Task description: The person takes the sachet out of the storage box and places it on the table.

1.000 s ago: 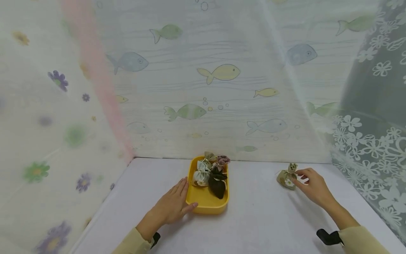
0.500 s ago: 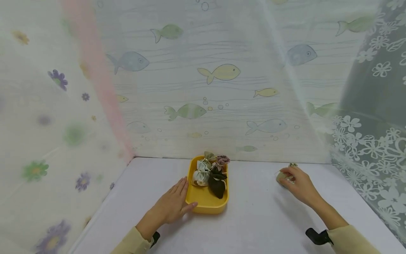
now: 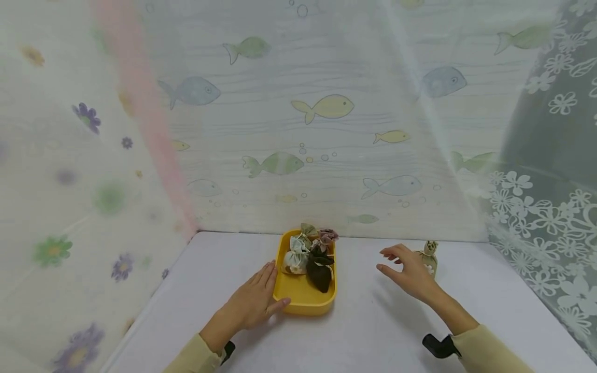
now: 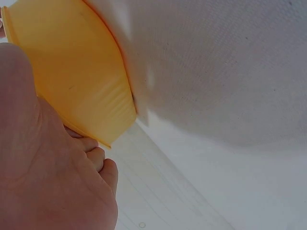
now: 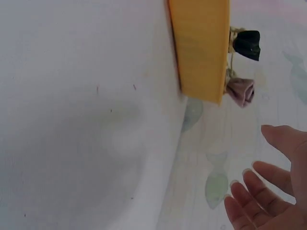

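Note:
My left hand (image 3: 252, 303) rests with straight fingers along the left side of a yellow tray (image 3: 303, 309), its thumb at the near left corner. Inside the tray lie several small cloth drawstring pouches: a pale blue one (image 3: 296, 260), a dark one (image 3: 319, 275), and mauve (image 3: 328, 235) and olive (image 3: 308, 229) ones toward the back. My right hand (image 3: 410, 272) is above the table between tray and a green pouch (image 3: 430, 259), fingers loosely bent, thumb apart, holding nothing. That green pouch stands upright on the table, partly hidden behind the hand. In the right wrist view, the hand (image 5: 273, 191) is spread.
A white cloth covers the table (image 3: 364, 331). Behind it hangs a curtain (image 3: 326, 155) printed with fish. Flowered fabric (image 3: 84, 207) hangs at the left, and a white-flowered sheer panel (image 3: 550, 217) at the right.
My right hand first touches the green pouch, passes in front of it, then moves left away from it. The pouch stays standing, slightly turned. My left hand and the tray stay put.

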Demonstrator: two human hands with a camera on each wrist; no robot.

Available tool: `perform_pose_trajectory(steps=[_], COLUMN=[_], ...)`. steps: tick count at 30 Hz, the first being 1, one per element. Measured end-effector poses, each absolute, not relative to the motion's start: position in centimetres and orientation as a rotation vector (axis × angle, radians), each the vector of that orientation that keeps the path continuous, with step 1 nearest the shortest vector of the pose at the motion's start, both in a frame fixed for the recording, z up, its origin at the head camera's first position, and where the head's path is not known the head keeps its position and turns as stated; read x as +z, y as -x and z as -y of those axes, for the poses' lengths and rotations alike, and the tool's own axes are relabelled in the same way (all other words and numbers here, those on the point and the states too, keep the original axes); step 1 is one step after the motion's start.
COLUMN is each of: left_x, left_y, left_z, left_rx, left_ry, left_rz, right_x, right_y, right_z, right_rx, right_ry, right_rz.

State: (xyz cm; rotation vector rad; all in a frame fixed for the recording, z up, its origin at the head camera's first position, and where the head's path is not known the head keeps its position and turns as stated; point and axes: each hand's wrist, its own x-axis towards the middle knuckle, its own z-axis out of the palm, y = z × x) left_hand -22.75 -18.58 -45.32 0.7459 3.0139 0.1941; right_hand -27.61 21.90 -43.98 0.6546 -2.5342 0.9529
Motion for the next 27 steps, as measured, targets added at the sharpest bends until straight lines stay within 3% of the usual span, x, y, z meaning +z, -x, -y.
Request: perform_pose_trajectory(steps=[27], left_x=[-45.2], left_y=[22.9], left_z=[18.6], left_rx=[0.166], left_ry=[-0.723], left_rz=[-2.998], right_x=[-45.2], right_y=[28.8], right_z=[-14.6], right_rx=[1.148], right_ry=[-0.770], right_rz=[2.577])
